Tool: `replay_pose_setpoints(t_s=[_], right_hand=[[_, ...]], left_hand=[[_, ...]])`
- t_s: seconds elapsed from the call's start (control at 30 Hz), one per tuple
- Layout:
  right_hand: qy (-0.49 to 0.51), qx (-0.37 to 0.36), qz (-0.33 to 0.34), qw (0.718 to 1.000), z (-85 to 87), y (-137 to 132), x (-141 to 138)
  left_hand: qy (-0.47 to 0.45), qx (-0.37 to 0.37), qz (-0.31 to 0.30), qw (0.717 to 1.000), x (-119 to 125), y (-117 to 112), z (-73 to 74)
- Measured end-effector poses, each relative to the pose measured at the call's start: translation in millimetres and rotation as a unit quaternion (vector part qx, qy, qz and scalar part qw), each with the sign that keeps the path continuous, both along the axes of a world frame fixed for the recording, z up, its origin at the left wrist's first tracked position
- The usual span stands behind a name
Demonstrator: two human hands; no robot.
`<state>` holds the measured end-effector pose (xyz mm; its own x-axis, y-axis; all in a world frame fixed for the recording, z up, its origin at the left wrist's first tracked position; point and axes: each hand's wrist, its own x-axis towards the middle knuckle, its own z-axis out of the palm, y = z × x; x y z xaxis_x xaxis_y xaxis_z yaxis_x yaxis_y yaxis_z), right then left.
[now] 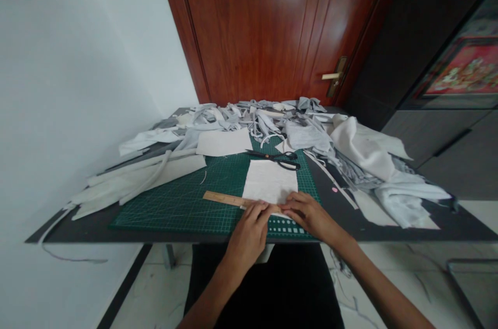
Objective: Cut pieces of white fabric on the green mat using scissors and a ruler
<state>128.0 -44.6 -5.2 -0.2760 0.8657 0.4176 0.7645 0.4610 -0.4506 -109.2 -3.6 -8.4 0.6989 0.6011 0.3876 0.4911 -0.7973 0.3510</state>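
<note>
A white rectangular piece of cloth [270, 181] lies flat on the green cutting mat [167, 209], close to the table's front edge. Across its near edge runs a wooden ruler [222, 197], its left part sticking out past the cloth. My left hand [249, 230] presses on the ruler with its fingers together. At the ruler's right end, by the cloth's near right corner, my right hand [308, 215] has its fingers closed in a pinch; what lies between them is hidden. Black scissors [274, 157] rest just beyond the cloth's far edge.
Another white cloth piece [225, 142] lies farther back on the mat. Long white strips [143, 181] cover the left side. Grey and white scraps [264, 116] are heaped along the back, with more folded cloth [358, 147] at right. A wooden door [272, 28] stands behind the table.
</note>
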Motion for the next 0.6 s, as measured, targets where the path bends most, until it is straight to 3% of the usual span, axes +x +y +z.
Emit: replay_pose_setpoints(t_s=[0.17, 0.33, 0.47, 0.53, 0.6], right_hand=[[-0.008, 0.005, -0.005, 1.0, -4.1, 0.4, -0.3], [-0.011, -0.005, -0.01, 1.0, -1.9, -1.6, 1.6], [-0.064, -0.037, -0.022, 0.997, 21.5, 3.2, -10.4], [-0.091, -0.023, -0.035, 0.995, 41.2, 16.4, -31.9], [-0.056, -0.016, -0.005, 0.998, 61.6, 41.8, -65.0]], left_hand=[[0.018, 0.036, 0.036, 0.999, 4.7, -11.6, 1.9], [0.051, 0.06, 0.013, 0.997, 1.7, -17.1, -2.8], [0.077, 0.062, 0.006, 0.995, 0.8, -16.9, -10.0], [0.091, 0.073, 0.015, 0.993, 2.5, -17.4, -12.4], [0.103, 0.084, 0.03, 0.991, 4.2, -18.4, -13.9]])
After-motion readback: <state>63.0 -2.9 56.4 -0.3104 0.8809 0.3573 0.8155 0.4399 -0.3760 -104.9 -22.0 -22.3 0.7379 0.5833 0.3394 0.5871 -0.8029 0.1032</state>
